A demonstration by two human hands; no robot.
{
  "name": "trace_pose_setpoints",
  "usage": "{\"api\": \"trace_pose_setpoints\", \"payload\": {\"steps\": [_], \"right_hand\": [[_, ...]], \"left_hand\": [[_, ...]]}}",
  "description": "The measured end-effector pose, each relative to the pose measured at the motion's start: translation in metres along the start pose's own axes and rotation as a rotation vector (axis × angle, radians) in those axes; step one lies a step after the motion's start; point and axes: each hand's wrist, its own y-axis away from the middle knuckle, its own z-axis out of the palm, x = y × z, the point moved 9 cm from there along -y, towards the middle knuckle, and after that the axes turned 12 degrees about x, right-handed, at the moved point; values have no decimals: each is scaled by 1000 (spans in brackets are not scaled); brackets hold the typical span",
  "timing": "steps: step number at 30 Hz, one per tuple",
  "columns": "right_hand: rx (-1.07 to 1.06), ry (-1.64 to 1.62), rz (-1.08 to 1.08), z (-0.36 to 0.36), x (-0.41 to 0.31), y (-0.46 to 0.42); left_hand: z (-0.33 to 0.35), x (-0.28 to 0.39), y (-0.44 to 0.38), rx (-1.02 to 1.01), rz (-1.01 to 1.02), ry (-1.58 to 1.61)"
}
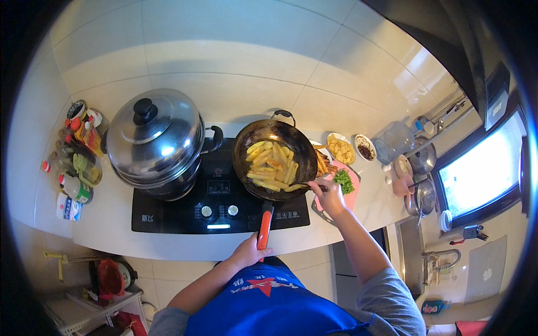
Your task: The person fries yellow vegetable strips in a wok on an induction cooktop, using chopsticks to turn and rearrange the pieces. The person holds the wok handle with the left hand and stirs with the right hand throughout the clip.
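A dark metal wok (pixel 303 147) stands on the right side of the black glass cooktop (pixel 176 220). Pale yellow food strips (pixel 273 166) lie in liquid inside it. My left hand (pixel 248 252) grips the wok's red handle (pixel 264 230) near its end. Over the wok's right rim, my right hand (pixel 328 195) holds a thin dark utensil (pixel 312 187), whose tip is at one of the strips; I cannot tell whether it is chopsticks. A large lidded steel pot (pixel 162 155) occupies the left side of the cooktop. Browned strips (pixel 323 164) sit on a plate just right of the wok.
Right of the wok are a plate of yellowish slices (pixel 341 149), a small dish of dark seasoning (pixel 365 148), and green leaves (pixel 344 181) on a pink cutting board (pixel 352 197). Bottles (pixel 75 189) line the left wall. A sink (pixel 410 252) lies at the right.
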Motion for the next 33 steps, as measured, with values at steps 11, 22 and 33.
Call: {"api": "trace_pose_setpoints", "payload": {"steps": [11, 22, 33], "right_hand": [[43, -29, 81, -4, 16, -4], [286, -470, 310, -25, 65, 8], [976, -596, 721, -84, 236, -26]], "left_hand": [[0, 0, 1, 13, -6, 12], [1, -6, -2, 40, -12, 23], [0, -13, 5, 130, -75, 93]]}}
